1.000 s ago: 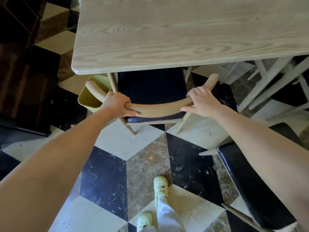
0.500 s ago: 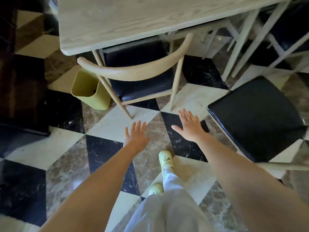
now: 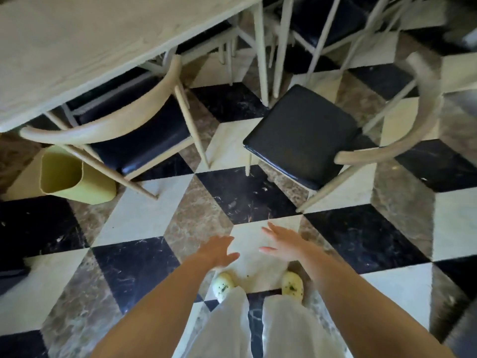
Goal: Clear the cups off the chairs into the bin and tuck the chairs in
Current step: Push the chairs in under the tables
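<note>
The left hand [image 3: 219,250] and the right hand [image 3: 282,244] are held out low above the tiled floor [image 3: 144,215], near each other but not touching, with the fingers straight, and just below them a pair of pale yellow shoes [image 3: 223,285] stands on the tiles. One chair [image 3: 144,140] has its black seat partly under the light wooden desk [image 3: 77,47], and the yellow bin [image 3: 69,177] is on the floor just beside its rear leg. The other chair [image 3: 302,133] stands more to the right, out from the desk and turned at an angle.
</note>
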